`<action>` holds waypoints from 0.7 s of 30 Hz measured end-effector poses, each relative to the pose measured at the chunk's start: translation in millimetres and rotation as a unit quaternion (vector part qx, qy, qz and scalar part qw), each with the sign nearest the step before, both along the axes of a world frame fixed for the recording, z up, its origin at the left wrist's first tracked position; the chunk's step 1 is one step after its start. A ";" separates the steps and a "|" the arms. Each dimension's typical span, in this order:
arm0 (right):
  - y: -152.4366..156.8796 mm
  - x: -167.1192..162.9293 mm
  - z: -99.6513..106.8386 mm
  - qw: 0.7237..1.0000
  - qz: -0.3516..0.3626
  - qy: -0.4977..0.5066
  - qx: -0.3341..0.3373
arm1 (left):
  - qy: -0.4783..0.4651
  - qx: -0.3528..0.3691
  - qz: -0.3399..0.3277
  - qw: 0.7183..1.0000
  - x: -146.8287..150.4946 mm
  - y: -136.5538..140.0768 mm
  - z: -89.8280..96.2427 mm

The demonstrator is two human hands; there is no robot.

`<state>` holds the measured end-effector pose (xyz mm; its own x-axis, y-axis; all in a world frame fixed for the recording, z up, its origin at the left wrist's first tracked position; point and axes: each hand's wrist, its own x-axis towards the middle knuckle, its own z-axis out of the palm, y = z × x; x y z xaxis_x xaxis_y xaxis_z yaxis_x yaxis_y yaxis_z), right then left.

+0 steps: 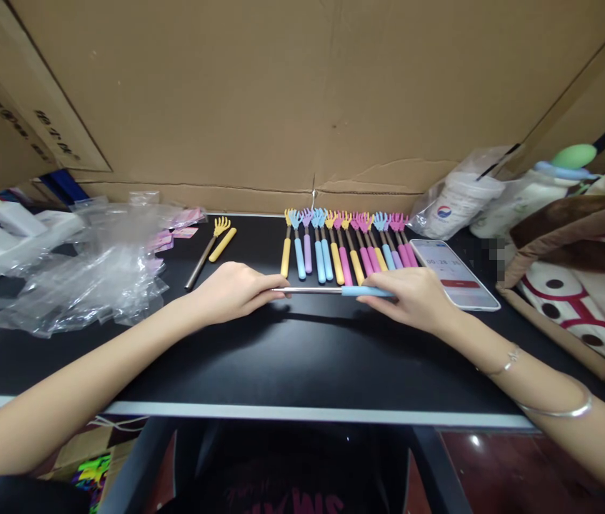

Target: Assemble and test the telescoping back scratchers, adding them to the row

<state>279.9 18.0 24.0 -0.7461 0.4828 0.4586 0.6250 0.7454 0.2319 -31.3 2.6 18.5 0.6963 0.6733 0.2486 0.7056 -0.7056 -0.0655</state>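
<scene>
Between my two hands a back scratcher with a blue handle and a silver rod lies level above the black table. My right hand is closed round its blue handle. The fingers of my left hand pinch the far end of the rod; whatever tip is there is hidden by them. Behind my left hand lies a dark rod with a yellow claw head, and beside it a loose yellow handle. Beyond the held one, several back scratchers with coloured handles lie in a row, claws pointing away.
Clear plastic bags are heaped at the left, with pink cards behind. At the right are a phone showing a timer, a bagged cup and a cloth bag. Cardboard walls the back.
</scene>
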 end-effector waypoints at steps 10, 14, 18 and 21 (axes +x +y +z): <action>0.5 -0.4 -2.8 0.994 -0.028 0.034 -0.103 | -0.068 0.182 -0.034 0.980 1.3 -2.3 -1.1; 0.5 -1.4 -4.2 0.979 -0.041 0.045 -0.196 | -0.056 0.240 -0.051 0.968 4.2 -3.8 2.5; 0.3 -4.1 -2.0 0.951 -0.023 0.059 -0.302 | -0.045 0.291 -0.066 0.954 6.6 -6.5 5.3; -0.6 -7.0 0.3 0.930 0.003 0.073 -0.360 | -0.032 0.324 -0.069 0.943 6.7 -8.1 5.8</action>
